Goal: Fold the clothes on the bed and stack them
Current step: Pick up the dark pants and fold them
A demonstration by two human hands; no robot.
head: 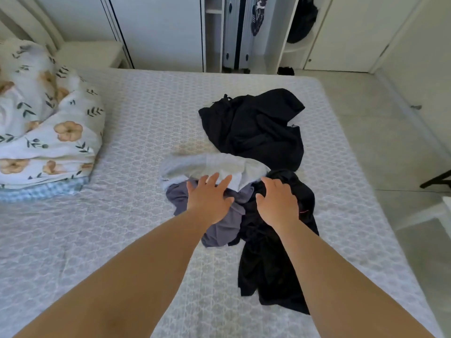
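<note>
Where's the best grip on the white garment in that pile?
Probably the white garment at its far, exposed edge, coming from above. That side lies bare on the bed; its near side is tucked under the grey garment, where the left hand hovers.

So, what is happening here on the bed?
A person reaches with both bare hands over a heap of unfolded clothes on the bed. The left hand is open above a white garment and a grey one; the right hand is over a black one. Nothing is folded yet.
</note>
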